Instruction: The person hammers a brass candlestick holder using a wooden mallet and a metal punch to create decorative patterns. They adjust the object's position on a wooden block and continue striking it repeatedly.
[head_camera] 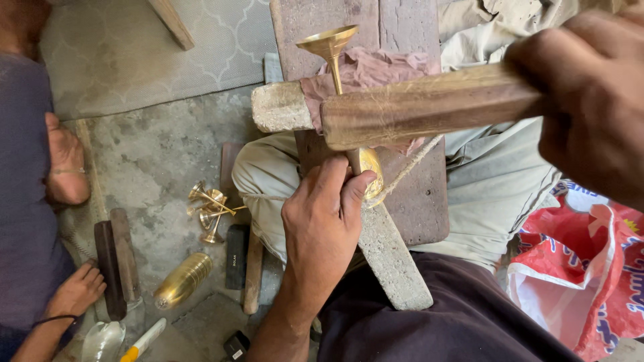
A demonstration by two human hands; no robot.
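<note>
The slender brass goblet-shaped piece with a flared cup [330,50] stands near the middle of the scene, its cup pointing to the far side and its thin stem running back toward the person. Its lower part is wrapped by the left hand [323,218], whose fingers [329,181] are closed round the stem just above a rounded brass base [372,175] that shows beside the thumb. The piece rests against a worn wooden block worktop [396,194] laid across the person's lap, where a faded pink cloth [376,70] is bunched behind the stem.

The right hand [594,100], at the right edge, has its fingers clamped on a thick brown wooden bar [429,107] that lies crosswise over the stem. Just left of the bar's end sits a pale grey stone-like stub [282,106]. A rough grey strip [392,258] slants from the brass base toward the near side, and a twisted cord [409,167] runs beside it.

On the concrete floor [154,154] to the left lie a small heap of similar brass pieces [209,211] and a ribbed brass cylinder [182,280], well apart from the hands. Another person's hand [79,289] rests at the near left beside dark wooden sticks [115,261]. A red and white plastic bag [583,268] lies at the right.
</note>
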